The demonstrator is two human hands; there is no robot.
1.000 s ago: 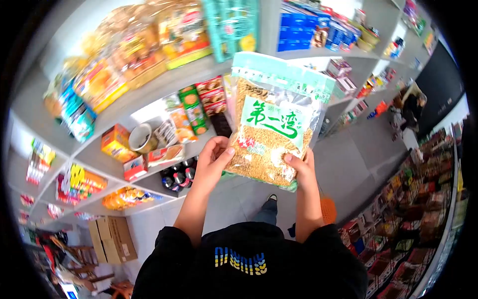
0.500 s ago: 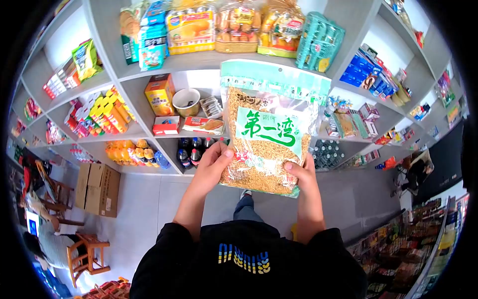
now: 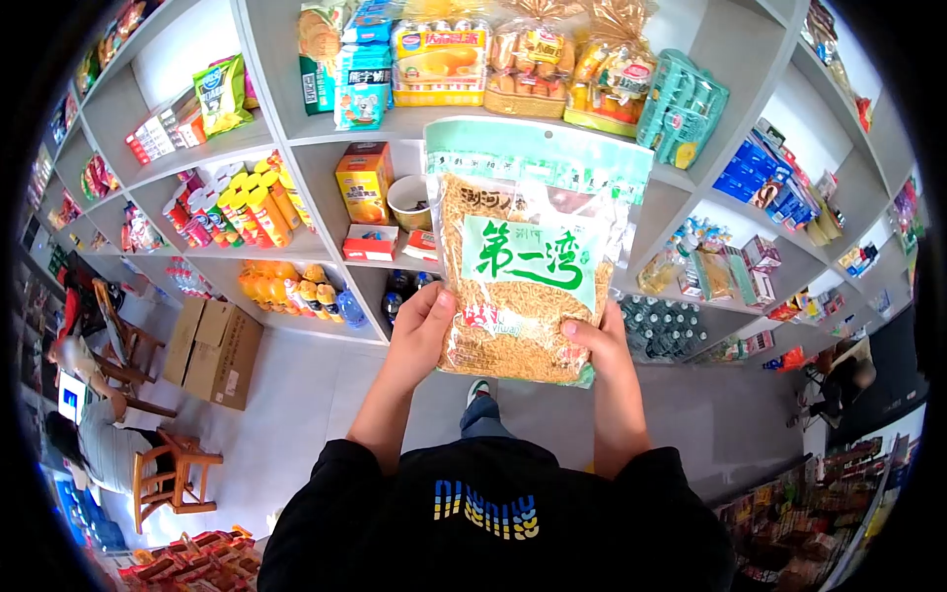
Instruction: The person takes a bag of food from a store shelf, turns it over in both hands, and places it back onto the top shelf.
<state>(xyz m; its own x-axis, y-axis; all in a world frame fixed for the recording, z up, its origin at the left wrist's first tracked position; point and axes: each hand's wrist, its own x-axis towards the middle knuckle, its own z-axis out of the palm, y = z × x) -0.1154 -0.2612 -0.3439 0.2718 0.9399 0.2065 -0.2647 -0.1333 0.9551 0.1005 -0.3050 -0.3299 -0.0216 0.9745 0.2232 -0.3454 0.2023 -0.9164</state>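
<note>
A clear and pale green bag of brown grain-like pieces (image 3: 523, 276), with large green characters on its label, is held upright in front of me. My left hand (image 3: 422, 331) grips its lower left edge, thumb on the front. On the lower right edge my right hand (image 3: 604, 343) has its thumb pressed over the front, with the other fingers mostly hidden behind the bag. Behind it, the shelf unit (image 3: 340, 126) bears bread packs (image 3: 441, 61), a yellow-orange box (image 3: 364, 185) and a round container (image 3: 409, 202).
A cardboard box (image 3: 214, 352) stands on the floor at the left, near a wooden chair (image 3: 175, 479) and a seated person (image 3: 107, 449). Dark bottles (image 3: 659, 328) fill a low shelf at the right. Packaged goods (image 3: 824, 518) are at the lower right.
The view has turned, so the shelves look more level and lie further right than half a second ago. Both hands still hold the bag, which now stands more upright than one second ago.
</note>
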